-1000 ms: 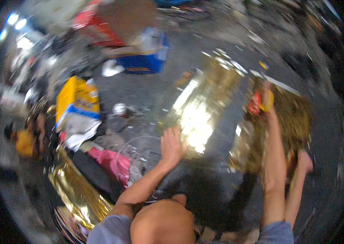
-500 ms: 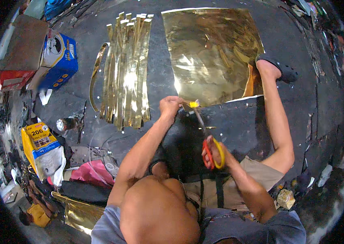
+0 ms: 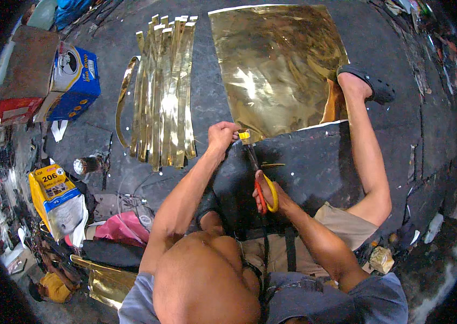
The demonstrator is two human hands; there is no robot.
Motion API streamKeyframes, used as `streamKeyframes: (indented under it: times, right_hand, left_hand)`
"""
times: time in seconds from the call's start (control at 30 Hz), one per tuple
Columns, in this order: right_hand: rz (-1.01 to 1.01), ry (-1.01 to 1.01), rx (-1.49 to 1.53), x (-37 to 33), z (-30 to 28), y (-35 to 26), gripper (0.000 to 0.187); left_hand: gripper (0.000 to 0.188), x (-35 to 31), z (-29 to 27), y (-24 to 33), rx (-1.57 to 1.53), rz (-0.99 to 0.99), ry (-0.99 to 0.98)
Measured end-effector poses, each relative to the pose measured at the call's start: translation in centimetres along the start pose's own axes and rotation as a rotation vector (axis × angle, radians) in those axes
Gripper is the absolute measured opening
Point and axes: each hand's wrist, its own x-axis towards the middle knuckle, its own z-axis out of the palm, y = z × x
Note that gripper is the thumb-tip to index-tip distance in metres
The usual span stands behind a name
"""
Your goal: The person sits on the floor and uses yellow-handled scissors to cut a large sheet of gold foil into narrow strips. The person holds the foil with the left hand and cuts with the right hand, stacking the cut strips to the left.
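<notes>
A large shiny gold sheet (image 3: 277,65) with white edges lies on the dark floor in front of me. My left hand (image 3: 223,135) is closed in a pinch at its near left corner, where the gold surface shows a bright yellow patch. With my right hand (image 3: 264,195) I grip scissors (image 3: 252,157), one handle red and the other yellow. Their blades point away from me and reach the sheet's corner beside my left fingertips. How far the blades are spread is hard to make out. Left of the sheet lies a bundle of narrow gold strips (image 3: 169,97), with a curled strip (image 3: 124,102) beside it.
At the left stand a blue and white box (image 3: 80,81) and a yellow package (image 3: 53,189). A small jar-like item (image 3: 87,164) lies between them and the strips. My dark clog (image 3: 366,81) rests by the sheet's right edge. Another person in yellow (image 3: 56,286) appears at lower left.
The scissors and my right hand have moved left and away from me, bringing the blades to the sheet's corner. My left hand keeps its pinch there.
</notes>
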Motion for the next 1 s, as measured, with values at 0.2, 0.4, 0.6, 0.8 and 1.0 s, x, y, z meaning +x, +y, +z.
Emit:
streamKeyframes:
  times: [0.2,0.4,0.6,0.8,1.0]
  right_hand:
    - [-0.094,0.051,-0.058,1.4,-0.2,0.1,0.089]
    - [-0.145,0.062,-0.135,1.6,-0.1,-1.0,0.083]
    - [-0.186,0.066,-0.14,2.0,-0.3,-1.1,0.077]
    - [-0.196,0.078,-0.104,1.6,0.1,-1.7,0.079]
    - [-0.214,0.09,-0.144,1.4,0.2,-3.5,0.082]
  left_hand:
    - [0.024,-2.2,1.0,-1.6,0.407,0.222,-0.125]
    - [0.025,-4.9,1.4,-1.9,0.175,0.097,-0.109]
    - [0.025,-4.7,1.9,-2.7,0.007,0.067,-0.115]
    - [0.025,-4.0,1.5,-3.1,-0.066,-0.003,-0.141]
    - [0.023,-5.5,1.3,0.1,-0.062,-0.045,-0.185]
